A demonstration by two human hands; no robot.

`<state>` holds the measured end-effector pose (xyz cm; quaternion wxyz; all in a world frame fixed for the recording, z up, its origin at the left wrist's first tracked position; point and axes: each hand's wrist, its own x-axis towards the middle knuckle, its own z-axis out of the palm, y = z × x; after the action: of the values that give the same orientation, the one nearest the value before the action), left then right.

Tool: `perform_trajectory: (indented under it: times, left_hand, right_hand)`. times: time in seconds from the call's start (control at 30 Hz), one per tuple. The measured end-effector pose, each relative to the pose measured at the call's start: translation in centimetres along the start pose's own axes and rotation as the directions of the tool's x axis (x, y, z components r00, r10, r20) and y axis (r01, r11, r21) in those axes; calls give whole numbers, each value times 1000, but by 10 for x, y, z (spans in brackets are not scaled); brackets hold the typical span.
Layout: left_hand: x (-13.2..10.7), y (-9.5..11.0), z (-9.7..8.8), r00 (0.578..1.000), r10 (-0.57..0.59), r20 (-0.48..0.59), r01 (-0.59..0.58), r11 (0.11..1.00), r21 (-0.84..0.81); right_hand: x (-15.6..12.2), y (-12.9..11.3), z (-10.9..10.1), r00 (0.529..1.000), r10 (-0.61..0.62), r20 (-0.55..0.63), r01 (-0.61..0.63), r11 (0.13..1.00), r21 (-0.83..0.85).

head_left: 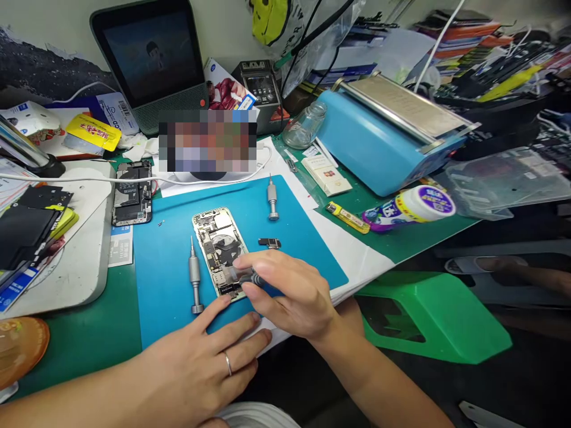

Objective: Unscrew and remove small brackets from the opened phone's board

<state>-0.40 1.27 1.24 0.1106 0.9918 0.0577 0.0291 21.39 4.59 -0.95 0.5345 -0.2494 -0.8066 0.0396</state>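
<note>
Two screwdrivers (194, 273) on mat (169, 226); opened phone (223, 222), right hand (294, 291) partly covering it

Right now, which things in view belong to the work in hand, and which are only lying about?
Seem to belong: open phone, touched by the left hand; grey tool in the right hand; two screwdrivers; blue mat.

Probably just lying about: glass jar; plastic tub; yellow packet.
</note>
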Motion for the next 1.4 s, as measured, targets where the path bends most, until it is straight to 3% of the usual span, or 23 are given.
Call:
perform_trajectory:
  times: [0.3, 0.47, 0.63, 0.8, 1.0, 1.13, 1.4]
  left_hand:
    - [-1, 0, 2, 1000, -2, -18, 2, 1000, -9]
    - [1, 0, 2, 1000, -8, 0, 8, 1000, -25]
    - [1, 1, 3, 1000, -14, -4, 13, 1000, -29]
    - [1, 1, 3, 1000, -11, 13, 12, 999, -33]
    - [2, 1, 2, 1000, -15, 16, 15, 1000, -25]
    - [2, 1, 3, 999, -22, 29, 22, 1000, -21]
    - [2, 3, 3, 998, -31, 50, 32, 999, -22]
  right_hand:
    - [-1, 0, 1, 1000, -22, 2, 22, 1000, -16]
    - [-7, -1, -1, 998, 68, 0, -68, 998, 1]
    - [-9, -1, -3, 998, 62, 8, -62, 998, 32]
    - [-9, -2, -6, 985, 172, 11, -173, 982, 75]
    - [-9, -2, -5, 994, 100, 36, -102, 993, 66]
    - [-10, -3, -4, 989, 143, 33, -145, 987, 65]
    - [-15, 0, -1, 975, 182, -126, -169, 980, 108]
